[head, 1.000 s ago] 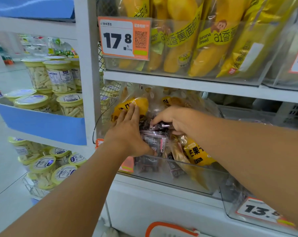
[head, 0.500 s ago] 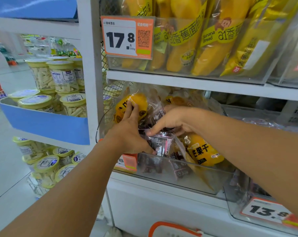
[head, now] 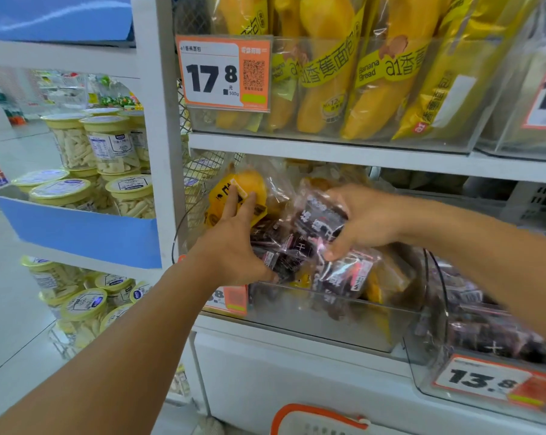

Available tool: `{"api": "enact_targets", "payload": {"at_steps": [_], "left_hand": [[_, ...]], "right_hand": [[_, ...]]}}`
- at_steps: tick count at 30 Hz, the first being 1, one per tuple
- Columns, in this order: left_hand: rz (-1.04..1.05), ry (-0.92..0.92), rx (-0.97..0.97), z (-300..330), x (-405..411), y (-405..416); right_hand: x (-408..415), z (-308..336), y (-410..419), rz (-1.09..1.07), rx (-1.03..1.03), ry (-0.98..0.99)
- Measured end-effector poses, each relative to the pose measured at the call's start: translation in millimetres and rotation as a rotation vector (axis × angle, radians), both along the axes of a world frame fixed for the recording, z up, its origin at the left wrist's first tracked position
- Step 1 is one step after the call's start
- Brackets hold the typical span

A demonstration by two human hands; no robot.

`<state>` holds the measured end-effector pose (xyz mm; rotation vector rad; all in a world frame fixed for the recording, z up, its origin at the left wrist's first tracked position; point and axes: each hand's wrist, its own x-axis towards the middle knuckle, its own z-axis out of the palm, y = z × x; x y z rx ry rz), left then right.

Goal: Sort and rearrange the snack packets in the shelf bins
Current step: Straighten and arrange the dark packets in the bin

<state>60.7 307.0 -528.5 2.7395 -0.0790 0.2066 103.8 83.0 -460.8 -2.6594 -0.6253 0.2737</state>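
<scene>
The right hand has its grip closed around a dark purple packet. The thumb is under it and the fingers curl over the top. The packet is shiny, crinkly plastic with pale writing, and it is lifted above the clear bin in the middle of the view.

The left hand sits at about 9 o'clock from the right hand. Its grip is loose and half open. Two fingers are stretched up and press on a yellow packet, which stands at about 11 o'clock in the bin. The palm and thumb rest on more small dark packets piled between the two hands.

The bin is see-through, smooth plastic with a straight front wall. Inside, purple and yellow packets lie mixed and tilted. An orange price tag on its front is partly hidden by the left wrist.

At 4 o'clock a second clear bin holds more dark packets and a tag that reads 13.8. At 12 o'clock, on the shelf above, long yellow banana bread bags stand upright behind a 17.8 tag. At 9 o'clock, round tubs with yellow lids sit on another shelf.
</scene>
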Motion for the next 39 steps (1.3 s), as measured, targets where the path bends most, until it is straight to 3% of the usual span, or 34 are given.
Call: {"api": "enact_targets", "payload": {"at_steps": [6, 10, 12, 16, 24, 30, 34, 39], "left_hand": [[-0.118, -0.134, -0.055, 6, -9, -21], [-0.388, -0.149, -0.208, 21, -26, -54], [-0.504, -0.107, -0.346, 23, -35, -69], [-0.541, -0.069, -0.549, 32, -58, -116], [-0.674, -0.141, -0.633, 32, -76, -219], [-0.624, -0.016, -0.933, 45, -86, -276], [-0.531, -0.035, -1.07, 48, -89, -307], [-0.444, 0.059, -1.152, 49, -59, -347]], "right_hand": [[-57, 0, -48, 0.22, 0.127, -0.406], [-78, -5, -65, 0.331, 0.291, -0.634], [-86, -2, -79, 0.244, 0.488, -0.565], [-104, -2, -112, 0.094, 0.818, -0.417], [-144, -19, -181, -0.106, 1.015, -0.338], [-155, -2, -254, -0.383, 1.325, -0.34], [-154, -7, -317, -0.579, 1.235, -0.458], [-134, -24, -356, -0.666, 0.643, -0.522]]}}
